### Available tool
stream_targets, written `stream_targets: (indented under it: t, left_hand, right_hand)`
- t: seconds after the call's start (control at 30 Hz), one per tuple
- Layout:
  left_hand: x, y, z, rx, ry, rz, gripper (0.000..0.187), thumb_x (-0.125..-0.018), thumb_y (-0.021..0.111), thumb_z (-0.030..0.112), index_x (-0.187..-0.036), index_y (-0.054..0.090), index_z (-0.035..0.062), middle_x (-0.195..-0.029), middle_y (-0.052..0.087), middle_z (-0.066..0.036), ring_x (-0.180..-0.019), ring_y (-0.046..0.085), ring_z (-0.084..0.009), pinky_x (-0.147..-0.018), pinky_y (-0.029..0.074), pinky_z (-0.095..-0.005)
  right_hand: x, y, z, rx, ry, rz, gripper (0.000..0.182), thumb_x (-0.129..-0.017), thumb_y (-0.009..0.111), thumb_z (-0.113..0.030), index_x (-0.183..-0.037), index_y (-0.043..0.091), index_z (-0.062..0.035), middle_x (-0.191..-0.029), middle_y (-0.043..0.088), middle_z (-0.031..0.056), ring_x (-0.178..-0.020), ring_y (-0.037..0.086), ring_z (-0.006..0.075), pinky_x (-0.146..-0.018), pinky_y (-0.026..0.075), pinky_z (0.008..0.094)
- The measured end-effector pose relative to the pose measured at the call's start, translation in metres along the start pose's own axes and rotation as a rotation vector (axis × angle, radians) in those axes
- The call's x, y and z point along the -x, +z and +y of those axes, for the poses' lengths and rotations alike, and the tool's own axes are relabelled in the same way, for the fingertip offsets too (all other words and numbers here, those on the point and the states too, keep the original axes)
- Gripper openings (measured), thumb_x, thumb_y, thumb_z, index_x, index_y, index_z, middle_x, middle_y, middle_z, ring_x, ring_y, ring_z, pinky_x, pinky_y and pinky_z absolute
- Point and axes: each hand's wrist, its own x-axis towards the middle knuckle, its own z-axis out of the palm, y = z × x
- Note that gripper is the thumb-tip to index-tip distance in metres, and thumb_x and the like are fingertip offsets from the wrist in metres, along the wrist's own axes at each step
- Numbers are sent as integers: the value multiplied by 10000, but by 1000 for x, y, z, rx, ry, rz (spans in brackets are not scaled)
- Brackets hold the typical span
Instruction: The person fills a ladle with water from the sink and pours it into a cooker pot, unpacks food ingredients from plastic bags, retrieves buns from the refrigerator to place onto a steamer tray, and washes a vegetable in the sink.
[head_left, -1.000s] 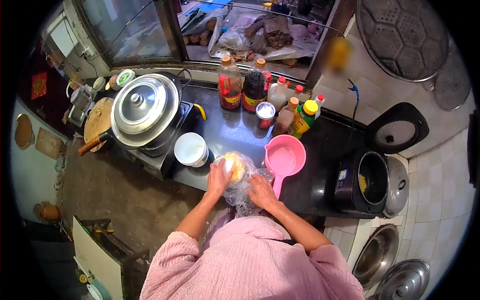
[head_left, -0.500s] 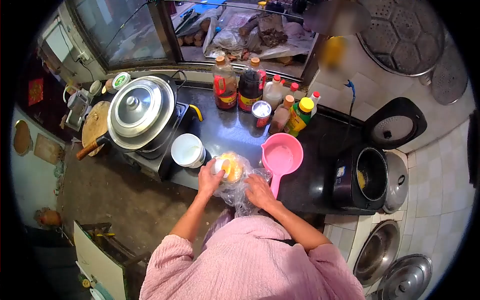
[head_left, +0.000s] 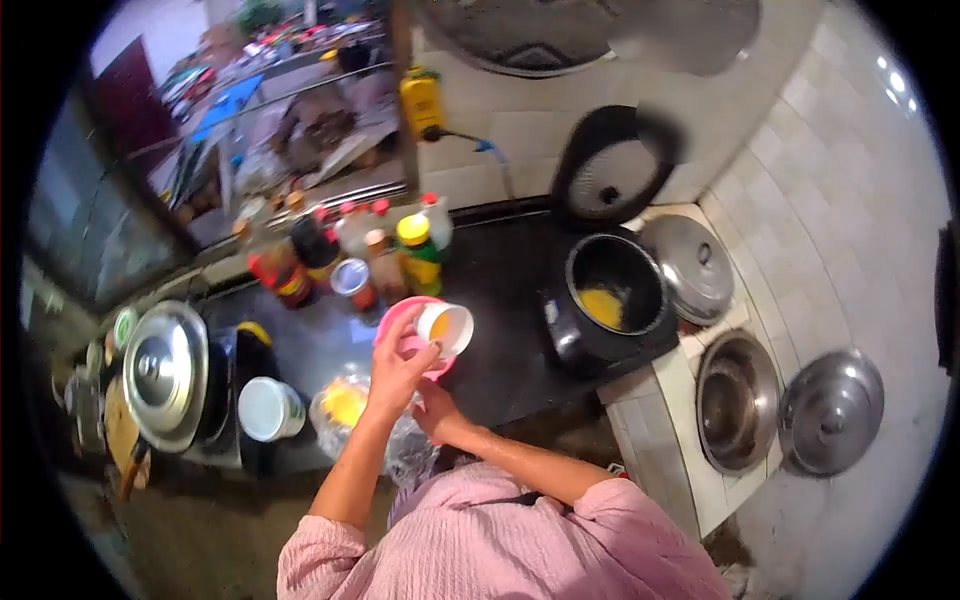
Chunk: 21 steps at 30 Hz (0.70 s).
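Note:
My left hand [head_left: 398, 362] is closed round a small white cup [head_left: 446, 328] with some yellow grain inside, held tilted over the pink dipper [head_left: 392, 322]. My right hand [head_left: 438, 412] is lower, by the clear plastic bag [head_left: 405, 455] and the near side of the dipper; its fingers are closed, and what they grip is hidden. Yellow grain [head_left: 345, 402] shows in the bag on the counter. To the right stands an open black cooker [head_left: 570, 330], its pot holding yellow grain [head_left: 602, 308].
A white tub [head_left: 270, 408] stands left of the bag, beside a lidded steel pot [head_left: 165, 375] on the stove. Bottles, one with a yellow cap [head_left: 413, 230], line the back. Right of the cooker are a steel lid [head_left: 688, 270] and a steel basin [head_left: 738, 402].
The view has turned right. My left hand has lifted the cup from the bag and moved it right, over the dipper. My right hand remains near the bag.

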Motion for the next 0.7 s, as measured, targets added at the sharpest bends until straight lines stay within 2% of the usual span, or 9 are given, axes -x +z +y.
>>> stream_targets:
  t: [0.13, 0.23, 0.33, 0.4, 0.43, 0.5, 0.6, 0.63, 0.7]
  left_hand:
    - [-41, 98, 7, -363, 166, -134, 556, -747, 690, 64, -1273, 515, 106, -1183, 464, -137, -831, 643, -218, -717, 544, -321]
    - [-63, 162, 1, -580, 485, -228, 532, -766, 681, 52, -1266, 506, 95, -1194, 438, -159, -792, 646, -224, -705, 539, -317]
    - [-82, 203, -20, -927, 819, -258, 579, -714, 669, 9, -1258, 516, 135, -1252, 415, -233, -852, 610, -325, -753, 529, -370]
    - [-94, 217, -29, -1208, 1087, -291, 607, -705, 667, 3, -1271, 505, 148, -1261, 410, -242, -883, 608, -326, -743, 529, -382]
    - [-99, 223, -29, -1193, 1139, -258, 608, -706, 669, 6, -1274, 502, 149, -1262, 410, -239, -867, 608, -325, -737, 529, -383]
    - [-106, 230, -26, -1164, 1242, -189, 612, -709, 675, 13, -1278, 497, 150, -1265, 409, -234, -836, 608, -324, -725, 530, -385]
    - [-108, 227, -23, -1058, 1036, -63, 603, -711, 678, 20, -1275, 499, 140, -1262, 416, -228, -816, 605, -323, -709, 529, -377]
    - [-102, 222, -14, -872, 879, -52, 592, -727, 679, 31, -1282, 492, 121, -1247, 439, -208, -835, 620, -287, -710, 528, -351]
    - [-91, 196, -11, -617, 614, -22, 575, -747, 675, 43, -1287, 484, 95, -1231, 466, -186, -854, 629, -244, -709, 527, -329]
  right_hand:
    - [13, -36, 13, 7, 7, 108, 365, -819, 553, -163, -1140, 521, 7, -1187, 539, 221, -1132, 501, 362, -927, 406, 406]
    - [22, -50, 37, -83, -84, 226, 344, -859, 563, -246, -1082, 577, 14, -1075, 622, 200, -1041, 581, 327, -839, 464, 388]
    - [31, -68, 56, -74, -126, 140, 334, -834, 498, -130, -1138, 526, 7, -1184, 548, 229, -1124, 500, 394, -948, 401, 426]
    - [45, -79, 54, -57, -13, 164, 322, -828, 495, -125, -1123, 538, -3, -1176, 553, 223, -1124, 501, 382, -946, 400, 427]
    - [50, -83, 53, -46, 44, 173, 317, -825, 494, -122, -1116, 544, -7, -1172, 556, 220, -1124, 502, 375, -946, 399, 428]
    - [52, -88, 58, -60, -60, 213, 308, -815, 500, -118, -1098, 554, -9, -1158, 561, 220, -1122, 502, 371, -950, 398, 423]
    - [54, -86, 66, -30, -133, 234, 302, -815, 500, -146, -1078, 563, -11, -1129, 567, 224, -1100, 513, 372, -936, 410, 427]
    - [52, -82, 68, -12, -152, 220, 302, -817, 499, -161, -1072, 566, -12, -1118, 568, 226, -1090, 518, 374, -928, 416, 430]
    - [45, -77, 72, 41, -4, 39, 312, -830, 484, -197, -1069, 563, -13, -1092, 570, 230, -1044, 534, 383, -898, 431, 444]
